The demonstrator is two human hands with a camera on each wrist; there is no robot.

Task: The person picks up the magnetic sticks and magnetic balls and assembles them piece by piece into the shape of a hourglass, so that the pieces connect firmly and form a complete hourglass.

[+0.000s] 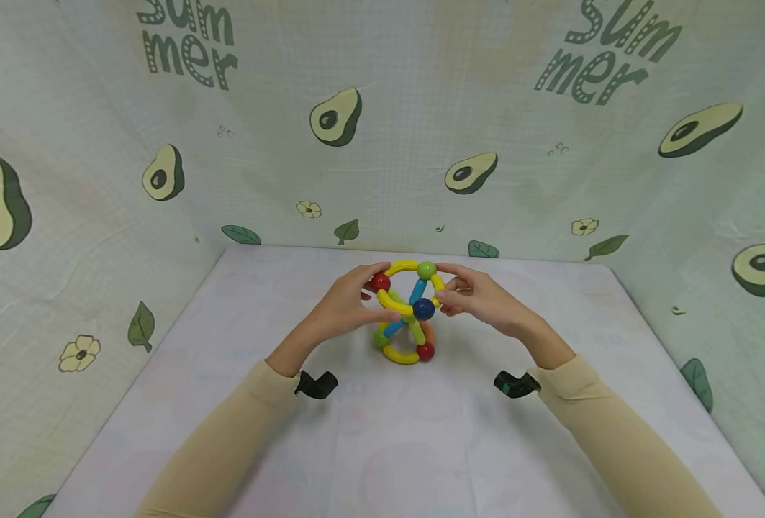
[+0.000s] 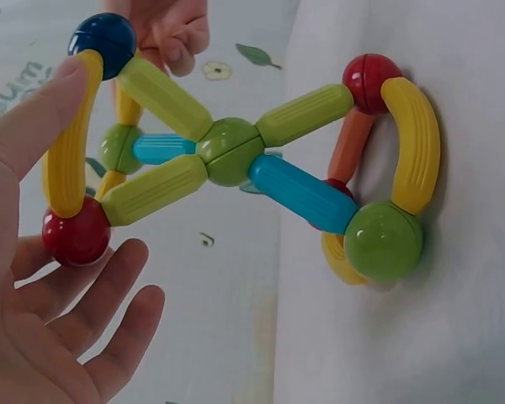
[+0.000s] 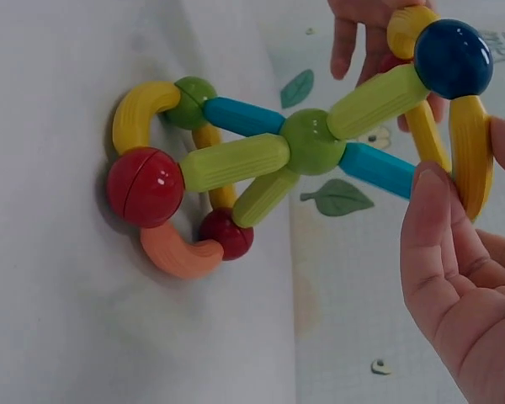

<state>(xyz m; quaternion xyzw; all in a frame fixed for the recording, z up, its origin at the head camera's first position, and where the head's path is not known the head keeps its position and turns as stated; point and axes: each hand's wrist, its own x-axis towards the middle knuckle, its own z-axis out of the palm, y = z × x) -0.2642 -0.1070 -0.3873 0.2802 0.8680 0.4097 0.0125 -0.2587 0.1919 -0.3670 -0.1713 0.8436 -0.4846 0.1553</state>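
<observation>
A magnetic stick-and-ball model stands upright on the table, shaped like an hourglass. Its lower ring has a red ball (image 1: 425,351), a yellow curved rod (image 1: 400,356) and an orange curved rod (image 3: 178,254). Lime and blue straight rods meet at a green centre ball (image 2: 230,151). The upper ring joins a dark blue ball (image 1: 424,309), a red ball (image 2: 77,231) and a green ball (image 1: 427,270) with yellow curved rods. My left hand (image 1: 348,306) grips this ring, thumb on a yellow rod (image 2: 70,143), fingers by the red ball. On the other side, my right hand (image 1: 482,298) pinches another yellow rod (image 3: 470,156).
A white table (image 1: 421,439) lies under the model. Behind it and at both sides hangs a pale cloth (image 1: 395,208) printed with avocados and leaves. A black wrist camera mount (image 1: 317,385) juts from the left sleeve, another black mount (image 1: 516,384) from the right.
</observation>
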